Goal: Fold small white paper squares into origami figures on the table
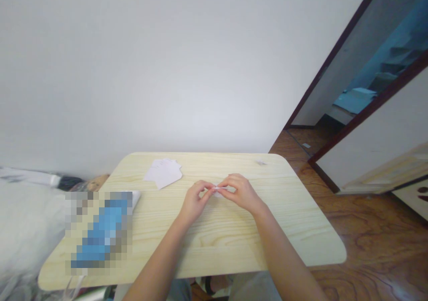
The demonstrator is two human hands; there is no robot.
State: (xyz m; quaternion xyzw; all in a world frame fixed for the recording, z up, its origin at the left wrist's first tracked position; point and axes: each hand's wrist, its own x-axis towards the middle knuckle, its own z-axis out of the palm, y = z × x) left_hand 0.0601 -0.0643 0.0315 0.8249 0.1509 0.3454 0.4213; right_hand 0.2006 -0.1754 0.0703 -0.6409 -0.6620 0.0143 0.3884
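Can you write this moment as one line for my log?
left hand: pinches small white paper | right hand: pinches same paper | nearby: white paper sheets on pale wooden table

Light wood table point(287, 229), white paper sheets point(163, 173), paper scrap point(261, 162), blurred blue object point(103, 232)

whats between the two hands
In the head view, a small piece of white paper lies between the left hand and the right hand, pinched by the fingertips of both.
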